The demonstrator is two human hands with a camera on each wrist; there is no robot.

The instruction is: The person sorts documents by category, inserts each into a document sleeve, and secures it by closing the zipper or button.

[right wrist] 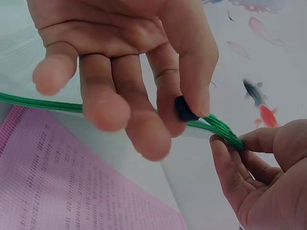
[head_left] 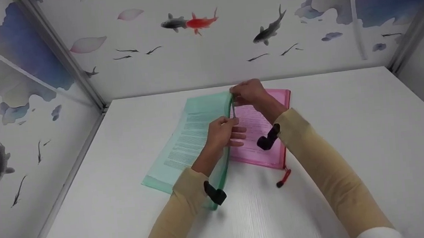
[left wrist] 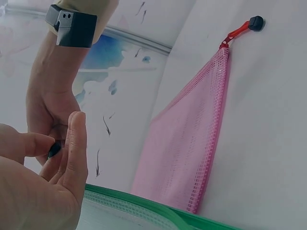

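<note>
1. Head view shows the green mesh pouch lying left of centre frame on the white tabletop, with its right edge overlapping the pink mesh pouch; printed sheets show through both.
2. The right hand sits at the green pouch's far corner, near the frame's middle. In the right wrist view, its thumb and forefinger pinch the small black zipper pull on the green zipper edge; the other fingers hang loosely curved.
3. The left hand is nearer the camera, its grip closed on that same zipper edge, thumb against fingertips, at the lower right of the right wrist view.
4. Handling, as a judgement: the pouch looks light, thin and floppy, so the fabric would buckle unless the edge is kept taut. The woven zipper tape seems the firmest hold; the pull is small and could slip from the fingers.
5. The pink pouch's red zipper tag lies loose on the tabletop below it.
</note>
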